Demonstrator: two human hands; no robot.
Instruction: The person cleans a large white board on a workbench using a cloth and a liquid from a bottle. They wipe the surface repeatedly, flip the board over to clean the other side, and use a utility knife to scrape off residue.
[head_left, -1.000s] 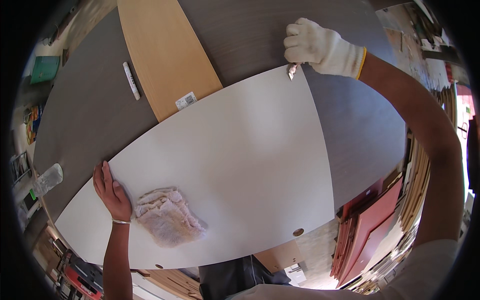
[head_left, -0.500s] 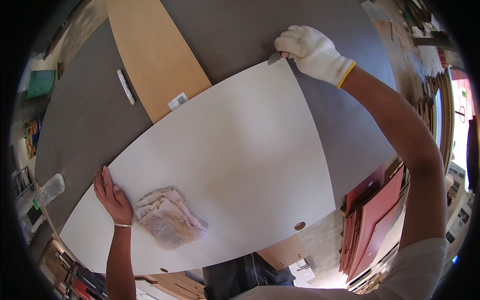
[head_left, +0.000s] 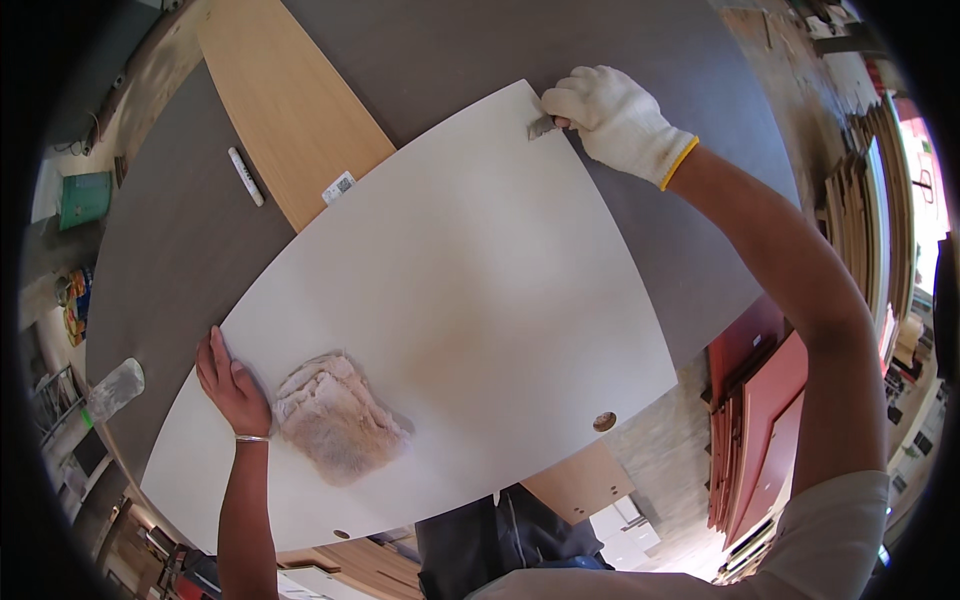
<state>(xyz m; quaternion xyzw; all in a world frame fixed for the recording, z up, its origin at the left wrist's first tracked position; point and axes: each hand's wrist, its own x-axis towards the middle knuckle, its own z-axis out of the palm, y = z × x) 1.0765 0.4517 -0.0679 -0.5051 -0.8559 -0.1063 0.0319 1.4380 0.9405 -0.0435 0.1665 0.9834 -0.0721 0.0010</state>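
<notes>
A large white panel [head_left: 450,290] with a round hole near each of two corners lies on a dark grey surface. My right hand [head_left: 605,112], in a white knit glove with a yellow cuff, is closed around a small scraper [head_left: 540,127]. Its grey blade rests on or just above the panel's right edge, a little below the far corner. Bare, my left hand [head_left: 236,390] lies flat on the panel near its left edge, fingers stretched out. Beside it on the panel sits a folded, fluffy pinkish cloth [head_left: 340,420], touched by neither hand.
A light wood board [head_left: 290,110] with a label lies partly under the panel. On the grey surface [head_left: 170,240] are a white marker [head_left: 245,177] and a clear bottle [head_left: 116,390] at the left edge. Red panels [head_left: 765,420] lean at the right; a green bin [head_left: 86,200] stands far left.
My right hand has drawn the scraper from the panel's far corner a short way down along its right edge. The view has shifted slightly; my left hand stays flat on the panel.
</notes>
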